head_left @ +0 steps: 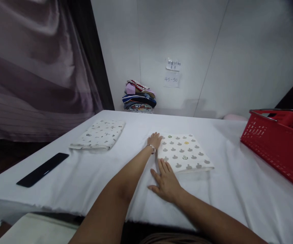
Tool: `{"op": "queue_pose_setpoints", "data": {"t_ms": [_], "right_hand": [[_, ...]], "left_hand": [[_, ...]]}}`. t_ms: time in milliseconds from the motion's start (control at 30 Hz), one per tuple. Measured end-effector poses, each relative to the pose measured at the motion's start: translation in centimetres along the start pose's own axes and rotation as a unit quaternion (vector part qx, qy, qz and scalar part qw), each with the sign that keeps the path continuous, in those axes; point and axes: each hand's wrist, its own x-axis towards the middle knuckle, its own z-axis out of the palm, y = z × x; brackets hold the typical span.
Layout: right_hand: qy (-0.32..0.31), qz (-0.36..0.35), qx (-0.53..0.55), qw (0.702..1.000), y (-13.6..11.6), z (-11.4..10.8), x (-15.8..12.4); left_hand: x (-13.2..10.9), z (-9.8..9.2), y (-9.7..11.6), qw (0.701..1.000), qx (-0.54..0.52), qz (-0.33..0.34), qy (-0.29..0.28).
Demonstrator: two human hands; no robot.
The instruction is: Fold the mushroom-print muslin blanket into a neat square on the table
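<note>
A folded white cloth (180,150) with grey, green and yellow printed shapes lies flat on the white-covered table. At its far left corner rests my left hand (155,140), fingers stretched out along the edge, a bracelet on the wrist. My right hand (166,181) lies flat at the near left corner, its fingertips on the fabric and its thumb spread to the left. Neither hand grips anything. Farther left sits a second folded white cloth (102,134), printed with small dark and green figures, apart from both hands.
A flat black slab (42,169) lies near the table's left edge. On the right stands a red perforated basket (276,142) with a metal handle. Behind the table are a stack of folded fabrics (139,98) and a wall with handwritten notes (172,80). A curtain (34,67) hangs at left.
</note>
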Motion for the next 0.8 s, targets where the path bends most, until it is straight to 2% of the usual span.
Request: {"op": "queue_pose_setpoints", "data": {"t_ms": [133, 267, 367, 433, 500, 533, 633, 733, 800], "right_hand": [[-0.009, 0.003, -0.001, 1.000, -0.3, -0.4, 0.0], [-0.037, -0.018, 0.006, 0.999, -0.9, -1.3, -1.5], [-0.060, -0.046, 0.018, 0.997, -0.8, -2.7, -3.1], [-0.064, -0.074, 0.028, 0.995, 0.2, -4.2, -3.6], [-0.038, -0.066, 0.025, 0.997, 2.3, -5.9, -3.5], [-0.015, -0.037, 0.015, 0.999, 3.8, -6.8, -3.2], [0.033, 0.107, -0.042, 0.993, 9.7, -8.4, -2.1], [0.000, 0.255, -0.079, 0.964, 15.3, -8.0, -2.4], [-0.049, 0.298, -0.040, 0.952, 17.6, -6.9, -3.3]], "left_hand": [[-1.9, 1.4, 1.4, 0.998, 0.015, 0.049, -0.026], [-2.5, 2.3, 1.6, 0.998, 0.034, 0.045, -0.028], [-2.5, 2.3, 1.4, 0.998, 0.044, 0.052, -0.015], [-2.5, 2.2, 1.4, 0.997, 0.047, 0.053, -0.008], [-2.6, 2.2, 1.5, 0.997, 0.049, 0.052, -0.005], [-2.7, 2.2, 1.5, 0.997, 0.050, 0.052, -0.004], [-2.7, 2.3, 1.5, 0.997, 0.055, 0.057, 0.001], [-2.7, 2.5, 1.2, 0.997, 0.055, 0.061, 0.008], [-2.7, 2.7, 1.0, 0.997, 0.055, 0.058, 0.010]]}}
